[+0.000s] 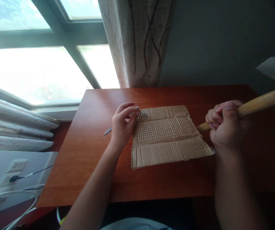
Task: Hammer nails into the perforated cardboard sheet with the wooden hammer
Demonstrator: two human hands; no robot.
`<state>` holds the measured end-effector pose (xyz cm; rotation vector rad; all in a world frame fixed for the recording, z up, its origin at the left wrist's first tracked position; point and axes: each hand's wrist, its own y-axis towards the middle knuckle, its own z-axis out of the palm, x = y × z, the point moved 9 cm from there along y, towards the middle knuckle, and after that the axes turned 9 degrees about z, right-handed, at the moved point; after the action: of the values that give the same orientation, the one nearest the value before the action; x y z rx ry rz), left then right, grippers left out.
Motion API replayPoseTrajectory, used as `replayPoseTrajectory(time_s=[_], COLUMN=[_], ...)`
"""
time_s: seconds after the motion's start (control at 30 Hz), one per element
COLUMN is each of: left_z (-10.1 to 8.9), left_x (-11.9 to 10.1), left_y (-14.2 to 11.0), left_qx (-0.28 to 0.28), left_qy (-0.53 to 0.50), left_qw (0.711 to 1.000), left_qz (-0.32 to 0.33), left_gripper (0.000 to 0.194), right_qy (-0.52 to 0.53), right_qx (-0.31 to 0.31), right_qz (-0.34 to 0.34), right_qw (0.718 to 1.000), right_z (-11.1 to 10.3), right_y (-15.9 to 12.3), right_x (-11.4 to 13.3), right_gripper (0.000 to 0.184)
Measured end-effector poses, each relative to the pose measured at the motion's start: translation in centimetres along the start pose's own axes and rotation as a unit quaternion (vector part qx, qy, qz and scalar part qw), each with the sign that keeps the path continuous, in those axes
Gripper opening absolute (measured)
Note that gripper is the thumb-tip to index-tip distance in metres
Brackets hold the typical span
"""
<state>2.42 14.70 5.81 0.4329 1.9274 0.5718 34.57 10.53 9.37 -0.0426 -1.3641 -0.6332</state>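
My left hand (pixel 123 119) pinches a nail (pixel 137 108) upright between thumb and forefinger, at the far left corner of a piece of cardboard (pixel 161 151). Several short nails (pixel 144 114) stand in a row in the cardboard just beside the fingertips. Rows of small dark holes cover the cardboard's middle band. My right hand (pixel 225 123) is wrapped round the wooden handle of a hammer (pixel 263 102), raised to the right of the cardboard. The hammer's grey head is blurred and partly cut off by the frame's right edge.
The cardboard lies on a reddish-brown wooden table (pixel 87 153). Thin metal pieces (pixel 108 130), perhaps nails, lie left of my left hand. A window and curtain (pixel 142 41) stand behind. Near the table's left side are a wall socket (pixel 12 171) and white cables (pixel 29 204).
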Motion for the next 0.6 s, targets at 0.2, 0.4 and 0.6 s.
replayPoseTrajectory(time_s=[0.2,0.4,0.6], left_z=[0.01,0.0,0.11], left_x=[-0.13,-0.13,0.13], left_y=[0.02,0.01,-0.02], left_qx=[0.0,-0.001,-0.002], left_qy=[0.006,-0.001,-0.008], left_qw=[1.0,1.0,1.0], left_qz=[0.004,-0.004,-0.002], left_gripper=[0.011,0.01,0.012], right_qy=[-0.004,-0.004,-0.013], right_qx=[0.001,0.003,0.033], right_qz=[0.003,0.003,0.018], right_qw=[1.0,1.0,0.999], right_z=[-0.03,0.17,0.9], right_y=[0.12,0.11,0.22], right_x=[-0.12,-0.04,-0.18], right_gripper=[0.031,0.03,0.031])
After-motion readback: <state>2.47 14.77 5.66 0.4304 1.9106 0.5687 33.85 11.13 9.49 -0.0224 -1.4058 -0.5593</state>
